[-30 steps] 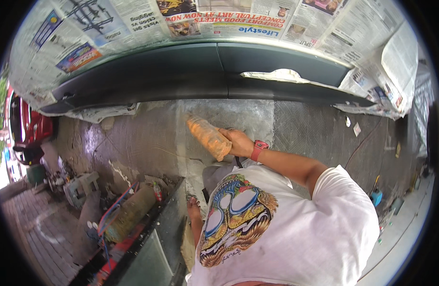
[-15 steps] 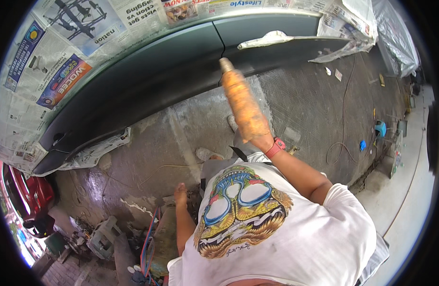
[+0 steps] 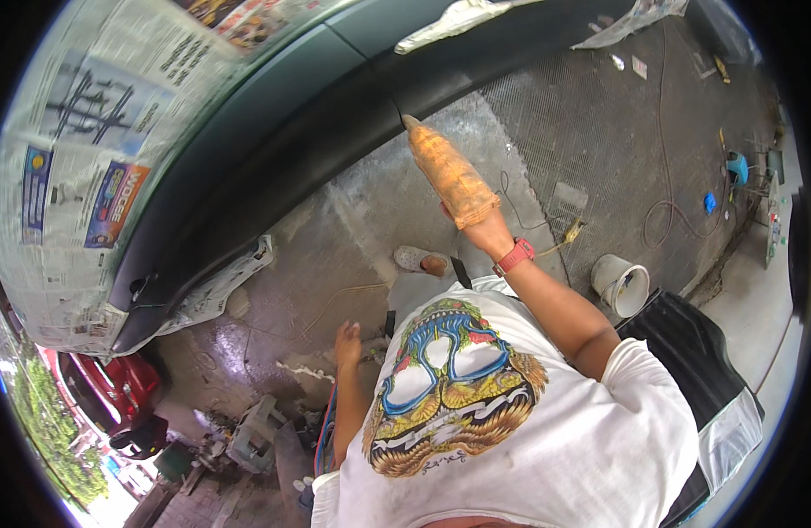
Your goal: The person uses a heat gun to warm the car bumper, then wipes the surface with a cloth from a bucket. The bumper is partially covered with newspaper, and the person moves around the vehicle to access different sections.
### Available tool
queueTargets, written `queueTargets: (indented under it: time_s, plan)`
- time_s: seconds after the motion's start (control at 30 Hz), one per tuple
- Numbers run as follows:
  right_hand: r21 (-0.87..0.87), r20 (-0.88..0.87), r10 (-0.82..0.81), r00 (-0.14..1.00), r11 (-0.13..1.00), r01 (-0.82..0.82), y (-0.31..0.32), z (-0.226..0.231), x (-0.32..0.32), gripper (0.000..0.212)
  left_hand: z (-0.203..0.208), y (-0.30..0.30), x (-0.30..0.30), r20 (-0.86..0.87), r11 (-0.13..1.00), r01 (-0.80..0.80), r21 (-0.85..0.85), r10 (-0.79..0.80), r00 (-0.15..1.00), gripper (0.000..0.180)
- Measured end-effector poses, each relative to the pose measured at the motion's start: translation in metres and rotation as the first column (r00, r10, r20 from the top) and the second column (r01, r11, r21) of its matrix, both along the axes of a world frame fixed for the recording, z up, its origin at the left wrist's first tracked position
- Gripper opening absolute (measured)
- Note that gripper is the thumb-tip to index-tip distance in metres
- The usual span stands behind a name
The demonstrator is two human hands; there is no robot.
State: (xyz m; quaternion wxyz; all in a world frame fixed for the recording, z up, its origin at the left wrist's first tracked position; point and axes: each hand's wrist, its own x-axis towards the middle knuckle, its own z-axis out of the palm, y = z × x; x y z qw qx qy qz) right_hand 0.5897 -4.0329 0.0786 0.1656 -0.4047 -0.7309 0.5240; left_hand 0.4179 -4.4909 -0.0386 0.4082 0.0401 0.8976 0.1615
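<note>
My right hand [image 3: 486,231] grips the rear end of a long tool wrapped in orange material [image 3: 454,176], which tapers to a bare metal nozzle. It looks like a heat gun, though the wrapping hides its body. The nozzle points at the lower part of a dark grey car side panel [image 3: 273,150], near a vertical seam; I cannot tell whether they touch. My left hand [image 3: 348,341] hangs low beside my body, empty, with its fingers loosely apart. Masking newspaper [image 3: 102,172] covers the car above the panel.
A white bucket [image 3: 618,286] stands on the floor to my right, by a black panel [image 3: 700,352]. A hose [image 3: 665,176] and a yellow-ended cord [image 3: 574,231] lie on the floor. A red car [image 3: 106,392] is at left, near clutter and a grey part [image 3: 257,436].
My view has swung, so the car panel sits more tilted and the bucket has come into sight. The orange tool stays in my right hand, its nozzle lower along the panel.
</note>
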Motion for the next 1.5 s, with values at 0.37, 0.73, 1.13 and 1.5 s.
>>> queueTargets:
  time_s: [0.37, 0.73, 1.13, 1.5]
  plan:
    - [0.122, -0.334, 0.203, 0.92, 0.978, -0.171, 0.059, -0.041, 0.047, 0.035, 0.184, 0.373, -0.043, -0.714, 0.723, 0.685, -0.088, -0.525, 0.463, 0.061]
    - [-0.026, -0.254, 0.236, 0.938, 0.968, -0.251, 0.082, -0.069, 0.093, 0.025, 0.228, 0.525, -0.088, -0.527, 0.328, 0.624, -0.709, -0.835, -0.161, 0.068]
    - [-0.057, -0.141, 0.293, 0.946, 0.951, -0.303, 0.091, -0.099, 0.115, 0.029, 0.237, 0.544, -0.11, -0.397, 0.192, 0.571, -0.798, -0.881, -0.258, 0.063]
    - [-0.081, -0.131, 0.336, 0.933, 0.934, -0.348, 0.095, -0.103, 0.116, 0.026, 0.222, 0.55, -0.103, -0.262, 0.099, 0.509, -0.855, -0.929, -0.26, 0.064]
